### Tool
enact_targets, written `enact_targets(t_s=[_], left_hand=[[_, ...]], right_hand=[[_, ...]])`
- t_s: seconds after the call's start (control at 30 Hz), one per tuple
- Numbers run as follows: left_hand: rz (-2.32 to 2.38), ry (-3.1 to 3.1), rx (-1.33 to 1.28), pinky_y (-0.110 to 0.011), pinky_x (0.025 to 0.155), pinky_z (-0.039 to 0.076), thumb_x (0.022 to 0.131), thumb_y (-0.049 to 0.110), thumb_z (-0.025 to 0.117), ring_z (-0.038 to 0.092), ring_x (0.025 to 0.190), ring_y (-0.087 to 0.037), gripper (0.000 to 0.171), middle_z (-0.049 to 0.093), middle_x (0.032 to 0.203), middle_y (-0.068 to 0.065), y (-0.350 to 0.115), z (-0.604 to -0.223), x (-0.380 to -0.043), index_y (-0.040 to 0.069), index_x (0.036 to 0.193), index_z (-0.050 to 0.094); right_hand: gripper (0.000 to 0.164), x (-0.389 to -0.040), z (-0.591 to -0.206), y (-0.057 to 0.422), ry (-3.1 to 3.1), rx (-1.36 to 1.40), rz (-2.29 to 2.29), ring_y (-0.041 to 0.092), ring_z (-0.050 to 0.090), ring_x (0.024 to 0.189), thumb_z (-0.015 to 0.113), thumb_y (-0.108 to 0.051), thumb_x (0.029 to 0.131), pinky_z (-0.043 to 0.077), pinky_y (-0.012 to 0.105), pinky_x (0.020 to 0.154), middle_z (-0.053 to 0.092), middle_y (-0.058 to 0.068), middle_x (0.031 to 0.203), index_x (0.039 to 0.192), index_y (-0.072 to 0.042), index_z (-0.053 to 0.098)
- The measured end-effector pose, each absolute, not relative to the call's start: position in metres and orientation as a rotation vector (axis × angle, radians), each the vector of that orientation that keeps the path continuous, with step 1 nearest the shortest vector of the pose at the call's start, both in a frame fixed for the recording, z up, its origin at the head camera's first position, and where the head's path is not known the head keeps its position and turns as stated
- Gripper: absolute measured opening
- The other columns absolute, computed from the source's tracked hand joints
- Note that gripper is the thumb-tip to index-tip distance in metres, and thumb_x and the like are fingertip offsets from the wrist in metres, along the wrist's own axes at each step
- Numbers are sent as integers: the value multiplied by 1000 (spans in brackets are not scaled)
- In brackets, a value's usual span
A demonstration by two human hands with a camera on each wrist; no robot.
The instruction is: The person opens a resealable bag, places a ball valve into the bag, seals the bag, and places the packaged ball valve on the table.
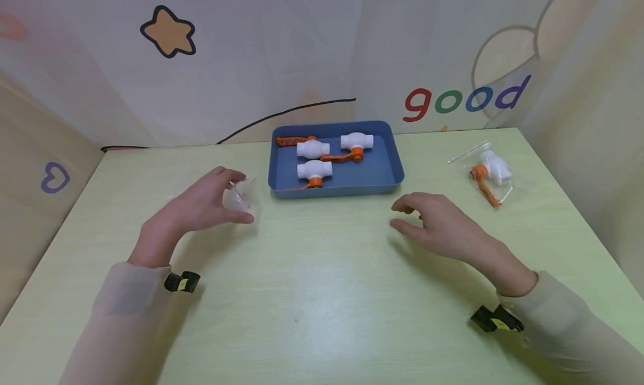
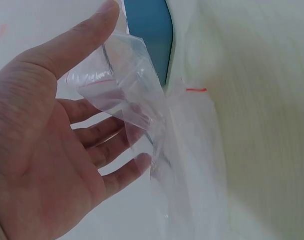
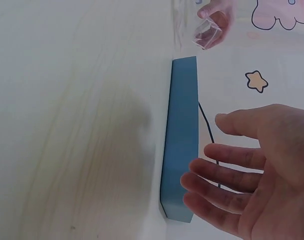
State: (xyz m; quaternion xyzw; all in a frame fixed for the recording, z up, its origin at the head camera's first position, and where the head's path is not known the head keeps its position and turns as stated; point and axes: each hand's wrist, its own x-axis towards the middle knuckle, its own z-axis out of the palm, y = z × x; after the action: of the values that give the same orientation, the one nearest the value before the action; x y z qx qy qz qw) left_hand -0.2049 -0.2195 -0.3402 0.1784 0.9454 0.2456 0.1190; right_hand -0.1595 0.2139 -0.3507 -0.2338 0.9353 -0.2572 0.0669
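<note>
My left hand (image 1: 201,203) hovers over the table's left side, thumb and fingers spread apart. By its fingers is a crumpled clear plastic bag (image 2: 132,82); no pinch on it shows. Another clear bag (image 2: 196,150) with a red line lies below, beside that hand. My right hand (image 1: 443,226) is held above the table, fingers loosely bent and nothing in them. It is near the right front corner of a blue tray (image 1: 374,175). Three white ball valves with orange handles lie in the tray: a front one (image 1: 314,169), a back-left one (image 1: 313,149) and a back-right one (image 1: 357,141).
At the right of the table (image 1: 312,295) lies another white valve (image 1: 495,167) with an orange handle, inside a clear bag. A printed curtain (image 1: 302,50) hangs behind the table and at both sides. The tray stands near the back edge.
</note>
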Motion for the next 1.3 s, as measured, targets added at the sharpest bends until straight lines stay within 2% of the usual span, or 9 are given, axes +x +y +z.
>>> enact_targets(t_s=[0.33,0.57,1.3], left_hand=[[724,2775,531,-52,102,47,80,36,89,49,123,-36,87,48,140,-19,-196,-336,-192,-2,147,47],[711,2791,642,-51,105,45,79,35,91,51,124,-34,86,50,139,-15,-173,-333,-182,-1,145,50],[776,2764,905,-41,100,49,78,42,91,56,117,-27,82,54,133,-7,-115,-344,-159,4,141,53]], right_hand=[[22,-161,-355,205,2819,-739,-823,23,68,96,74,-14,96,58,44,82,73,5,104,114,-2,73],[19,-161,-356,196,2801,-745,-862,19,66,91,73,-13,96,58,43,80,72,1,98,112,-4,74],[10,-159,-361,170,2675,-810,-949,12,61,79,72,-19,98,54,31,70,69,-7,86,104,-12,77]])
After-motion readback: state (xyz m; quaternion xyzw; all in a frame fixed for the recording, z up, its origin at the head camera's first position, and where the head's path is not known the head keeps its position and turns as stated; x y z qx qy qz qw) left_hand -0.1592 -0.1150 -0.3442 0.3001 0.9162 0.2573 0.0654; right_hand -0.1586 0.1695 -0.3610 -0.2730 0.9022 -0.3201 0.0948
